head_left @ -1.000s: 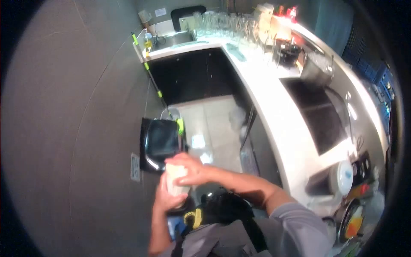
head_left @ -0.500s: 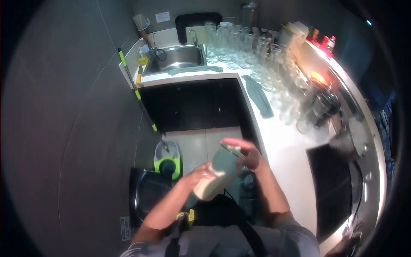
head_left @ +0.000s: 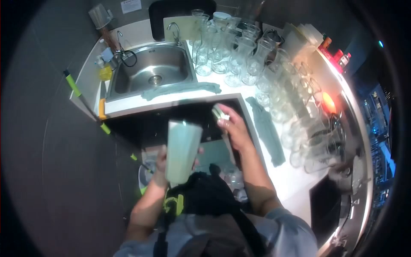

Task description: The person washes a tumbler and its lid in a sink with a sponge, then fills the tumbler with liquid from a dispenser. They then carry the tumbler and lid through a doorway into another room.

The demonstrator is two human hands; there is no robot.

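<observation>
A tall, pale green container (head_left: 183, 150), open at the top and slightly tilted, is in my left hand (head_left: 162, 160), whose fingers wrap round its lower half. My right hand (head_left: 231, 126) is up to the right of the container, apart from it. Between its thumb and fingers is a small greenish-white piece (head_left: 219, 112), too small to name. Both hands are in front of the dark cabinet under the counter. What the container holds cannot be made out.
Ahead, a steel sink (head_left: 154, 70) has a grey-green cloth (head_left: 182, 90) along its front edge. Many glass carafes (head_left: 239, 60) line the counter (head_left: 295, 188). Another cloth (head_left: 267, 130) lies at right. A green-black pole (head_left: 87, 103) leans at left.
My right hand has come away from the container's top, moving up with the small piece. My left hand has shifted left and the container is more upright. The view has moved nearer the sink.
</observation>
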